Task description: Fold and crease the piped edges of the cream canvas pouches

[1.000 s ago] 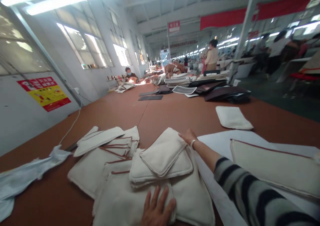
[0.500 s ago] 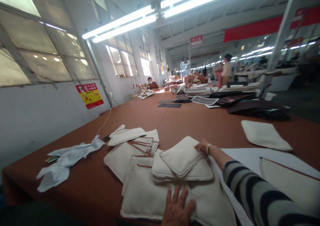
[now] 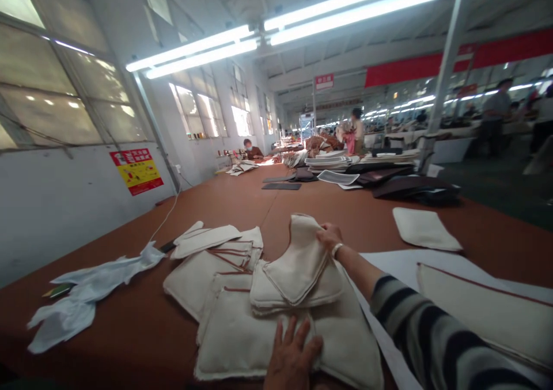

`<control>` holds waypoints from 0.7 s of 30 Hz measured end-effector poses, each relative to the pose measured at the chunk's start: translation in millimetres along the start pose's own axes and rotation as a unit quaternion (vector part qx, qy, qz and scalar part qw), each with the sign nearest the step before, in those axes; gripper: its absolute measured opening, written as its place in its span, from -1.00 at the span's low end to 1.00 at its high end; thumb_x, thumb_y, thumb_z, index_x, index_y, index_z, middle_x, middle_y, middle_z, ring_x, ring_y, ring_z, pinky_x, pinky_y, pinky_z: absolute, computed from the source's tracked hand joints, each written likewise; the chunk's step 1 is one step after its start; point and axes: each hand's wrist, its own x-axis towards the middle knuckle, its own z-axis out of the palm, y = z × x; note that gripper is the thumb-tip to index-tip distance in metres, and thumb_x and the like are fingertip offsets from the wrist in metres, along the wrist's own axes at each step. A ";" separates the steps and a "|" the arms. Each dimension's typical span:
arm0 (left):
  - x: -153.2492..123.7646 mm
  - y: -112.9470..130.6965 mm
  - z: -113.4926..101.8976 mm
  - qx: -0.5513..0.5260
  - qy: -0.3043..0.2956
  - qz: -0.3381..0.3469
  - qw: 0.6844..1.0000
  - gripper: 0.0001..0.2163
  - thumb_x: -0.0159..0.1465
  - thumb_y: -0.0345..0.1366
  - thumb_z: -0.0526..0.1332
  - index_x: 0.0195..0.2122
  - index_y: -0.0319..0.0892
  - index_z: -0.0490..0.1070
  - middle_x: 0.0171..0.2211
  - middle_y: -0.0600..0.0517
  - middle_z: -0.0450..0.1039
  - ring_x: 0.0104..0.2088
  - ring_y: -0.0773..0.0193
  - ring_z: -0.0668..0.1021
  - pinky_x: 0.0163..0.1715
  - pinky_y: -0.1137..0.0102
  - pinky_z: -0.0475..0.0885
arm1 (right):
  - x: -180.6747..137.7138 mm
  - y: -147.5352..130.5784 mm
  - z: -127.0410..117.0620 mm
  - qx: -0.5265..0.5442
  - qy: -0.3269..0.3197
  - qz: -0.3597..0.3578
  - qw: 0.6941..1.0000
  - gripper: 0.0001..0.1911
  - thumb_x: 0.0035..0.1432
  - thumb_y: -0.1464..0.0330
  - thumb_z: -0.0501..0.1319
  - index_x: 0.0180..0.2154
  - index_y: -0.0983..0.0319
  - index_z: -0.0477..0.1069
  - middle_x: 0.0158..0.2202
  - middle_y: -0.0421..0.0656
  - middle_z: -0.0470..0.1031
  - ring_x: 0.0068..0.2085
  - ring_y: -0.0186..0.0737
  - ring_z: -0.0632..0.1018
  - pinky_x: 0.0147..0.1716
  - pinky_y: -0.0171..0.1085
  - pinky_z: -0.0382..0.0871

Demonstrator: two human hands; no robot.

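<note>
My right hand [image 3: 330, 237] grips the far corner of a cream padded fabric panel [image 3: 298, 260], which is raised and bent while its near corner lies on the stack. Under it rests a small stack of like panels [image 3: 263, 292]. My left hand [image 3: 294, 349] lies with fingers spread on a larger cream panel [image 3: 233, 344] in front of the stack; its thumb is toward the right. To the left, more cream pieces with brown edging [image 3: 190, 280] overlap one another.
White crumpled cloth [image 3: 103, 283] lies on the brown table [image 3: 142, 228] at left. A single cream panel [image 3: 425, 228] and a brown-edged one [image 3: 484, 303] lie at right, the latter on white sheeting. Dark pieces and stacks [image 3: 415, 188] stand farther back. People work in the distance.
My right hand has lifted the far corner of the top panel, which was flat and now curls upward. My left hand stays on the larger panel. The view has shifted slightly right.
</note>
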 end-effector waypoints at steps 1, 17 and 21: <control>-1.4 4.8 -5.0 -0.017 0.010 -0.004 1.000 -0.30 -0.09 0.15 0.42 0.12 0.14 0.46 0.25 -0.15 0.34 0.23 -0.45 0.32 0.13 -0.37 0.15 | -1.7 -7.4 -8.7 0.009 0.012 -0.027 1.000 -0.66 0.31 0.27 0.22 0.06 0.28 0.39 0.06 -0.05 0.44 -0.04 -0.08 0.53 -0.10 -0.07 0.51; 42.6 142.3 -125.2 -0.378 0.256 -0.062 0.888 -0.78 0.32 -0.17 0.22 -0.13 -0.21 0.44 -0.24 -0.03 0.56 -0.23 0.20 0.57 -0.21 0.40 0.49 | -314.6 61.4 -65.8 0.064 0.171 -0.436 0.881 -0.52 0.06 0.50 0.13 0.04 0.13 0.17 -0.15 -0.05 0.43 -0.19 -0.08 0.51 -0.23 -0.21 0.44; 22.8 167.4 -127.8 -0.463 0.162 -0.016 0.871 -0.75 0.28 -0.20 0.28 -0.08 -0.21 0.42 -0.16 -0.07 0.54 -0.20 0.18 0.55 -0.18 0.37 0.48 | -337.0 84.4 -61.8 0.040 0.128 -0.472 0.871 -0.48 0.07 0.49 0.12 0.09 0.17 0.12 -0.13 -0.02 0.41 -0.20 -0.09 0.52 -0.24 -0.22 0.45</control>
